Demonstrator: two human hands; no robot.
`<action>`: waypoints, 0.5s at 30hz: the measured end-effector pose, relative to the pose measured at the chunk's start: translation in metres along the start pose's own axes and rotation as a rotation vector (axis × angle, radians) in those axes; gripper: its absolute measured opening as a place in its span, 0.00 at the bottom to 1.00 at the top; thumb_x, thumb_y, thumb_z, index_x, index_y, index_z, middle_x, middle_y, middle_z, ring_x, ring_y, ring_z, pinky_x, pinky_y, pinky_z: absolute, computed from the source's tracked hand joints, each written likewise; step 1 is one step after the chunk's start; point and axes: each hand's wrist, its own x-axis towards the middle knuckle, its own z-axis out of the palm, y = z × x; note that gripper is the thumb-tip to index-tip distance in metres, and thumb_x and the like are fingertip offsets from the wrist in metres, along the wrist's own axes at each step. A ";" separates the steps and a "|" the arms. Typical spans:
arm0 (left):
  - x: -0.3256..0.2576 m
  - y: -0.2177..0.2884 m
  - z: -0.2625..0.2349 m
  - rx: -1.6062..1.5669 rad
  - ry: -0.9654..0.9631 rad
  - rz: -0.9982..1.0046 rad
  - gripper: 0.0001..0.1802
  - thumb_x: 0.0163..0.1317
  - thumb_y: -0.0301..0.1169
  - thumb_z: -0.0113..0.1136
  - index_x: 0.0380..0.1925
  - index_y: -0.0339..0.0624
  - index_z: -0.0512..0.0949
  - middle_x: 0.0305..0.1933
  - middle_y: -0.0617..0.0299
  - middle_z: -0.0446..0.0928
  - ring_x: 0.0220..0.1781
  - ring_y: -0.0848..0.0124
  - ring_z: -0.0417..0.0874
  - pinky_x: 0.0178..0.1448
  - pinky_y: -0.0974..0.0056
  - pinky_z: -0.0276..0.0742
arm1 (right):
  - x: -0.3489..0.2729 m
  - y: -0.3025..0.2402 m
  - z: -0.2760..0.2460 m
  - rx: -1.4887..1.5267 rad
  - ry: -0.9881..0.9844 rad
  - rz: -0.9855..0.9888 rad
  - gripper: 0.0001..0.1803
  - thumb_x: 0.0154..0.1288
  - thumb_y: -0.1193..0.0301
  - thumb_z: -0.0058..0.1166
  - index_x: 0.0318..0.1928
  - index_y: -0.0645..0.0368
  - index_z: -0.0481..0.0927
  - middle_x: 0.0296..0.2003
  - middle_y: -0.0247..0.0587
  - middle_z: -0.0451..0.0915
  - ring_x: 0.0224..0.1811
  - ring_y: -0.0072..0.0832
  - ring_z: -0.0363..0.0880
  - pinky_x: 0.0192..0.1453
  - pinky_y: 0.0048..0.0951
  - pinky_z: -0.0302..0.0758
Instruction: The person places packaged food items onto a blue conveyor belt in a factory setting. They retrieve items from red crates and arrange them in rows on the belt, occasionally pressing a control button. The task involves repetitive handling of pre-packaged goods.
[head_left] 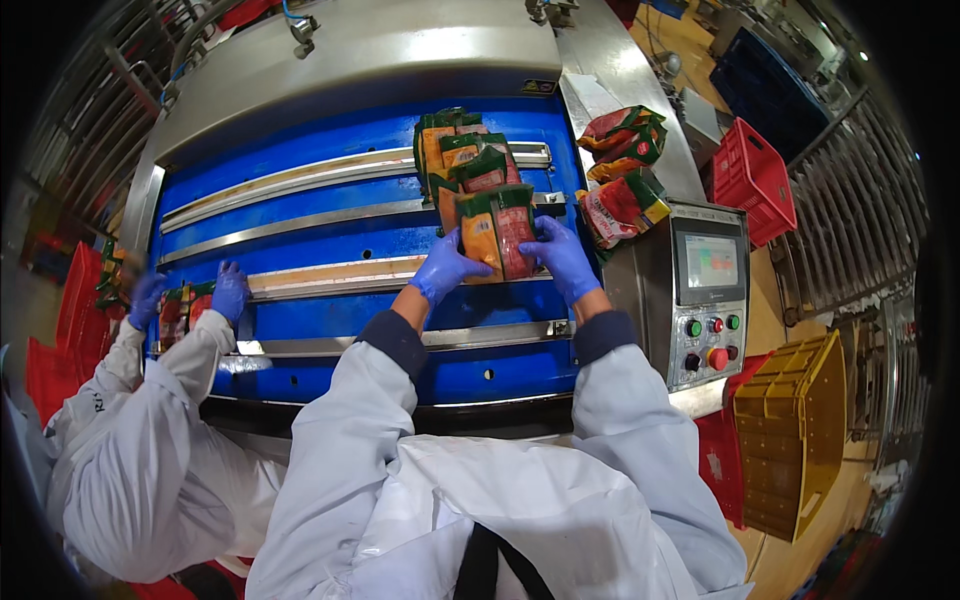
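L hand point(450, 268) & R hand point(562, 260) grip the nearest pouch point(497, 235) by its L & R sides, over the blue bed point(350, 375), w/ other pouches point(480, 170) just behind. Prob. best: even pressure both sides, keep it level, avoid creasing film, thumbs light, don't nudge the others.

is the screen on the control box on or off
On: the screen is lit, showing green and reddish patches on a pale display above the round buttons.
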 end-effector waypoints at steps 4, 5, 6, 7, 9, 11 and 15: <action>-0.046 -0.019 0.001 0.039 0.033 -0.055 0.32 0.37 0.23 0.73 0.47 0.34 0.71 0.44 0.59 0.78 0.44 0.70 0.79 0.51 0.65 0.75 | -0.038 0.016 0.001 -0.005 -0.097 -0.070 0.14 0.50 0.79 0.58 0.41 0.63 0.75 0.35 0.31 0.76 0.36 0.17 0.73 0.40 0.22 0.72; -0.052 -0.036 0.005 0.055 0.106 -0.108 0.29 0.40 0.22 0.72 0.46 0.37 0.73 0.44 0.61 0.78 0.43 0.72 0.79 0.50 0.67 0.74 | -0.043 0.035 0.001 -0.046 -0.070 0.015 0.15 0.50 0.79 0.58 0.41 0.63 0.75 0.36 0.31 0.77 0.37 0.17 0.73 0.41 0.22 0.72; -0.054 -0.043 0.007 0.501 0.179 -0.105 0.30 0.39 0.21 0.72 0.47 0.37 0.73 0.44 0.61 0.78 0.43 0.74 0.79 0.48 0.68 0.75 | -0.047 0.052 0.000 -0.090 -0.037 0.102 0.15 0.50 0.79 0.59 0.42 0.62 0.75 0.37 0.31 0.77 0.38 0.17 0.73 0.42 0.22 0.72; -0.059 -0.049 0.009 0.435 0.168 -0.067 0.30 0.40 0.21 0.72 0.47 0.37 0.72 0.43 0.60 0.79 0.42 0.75 0.78 0.48 0.68 0.75 | -0.050 0.067 -0.003 -0.019 -0.060 0.107 0.17 0.51 0.78 0.60 0.43 0.62 0.75 0.38 0.33 0.78 0.39 0.17 0.73 0.43 0.21 0.71; -0.066 -0.029 0.013 0.271 0.174 -0.007 0.29 0.42 0.22 0.71 0.48 0.36 0.72 0.42 0.61 0.79 0.41 0.76 0.78 0.46 0.70 0.75 | -0.054 0.042 0.001 -0.077 -0.042 -0.064 0.16 0.52 0.77 0.59 0.43 0.61 0.76 0.37 0.33 0.78 0.39 0.17 0.73 0.43 0.21 0.71; -0.064 -0.028 0.004 0.040 0.245 0.034 0.24 0.46 0.27 0.70 0.45 0.35 0.75 0.40 0.60 0.79 0.41 0.76 0.77 0.47 0.70 0.75 | -0.049 0.030 0.003 -0.152 -0.010 -0.150 0.12 0.55 0.76 0.58 0.42 0.62 0.77 0.36 0.34 0.78 0.40 0.18 0.73 0.44 0.21 0.71; -0.064 -0.011 0.008 0.274 0.386 0.106 0.17 0.51 0.29 0.65 0.40 0.32 0.77 0.37 0.53 0.80 0.37 0.71 0.80 0.42 0.68 0.75 | -0.033 0.032 -0.008 0.017 -0.033 -0.254 0.09 0.58 0.78 0.54 0.41 0.63 0.77 0.36 0.34 0.78 0.39 0.18 0.74 0.45 0.21 0.71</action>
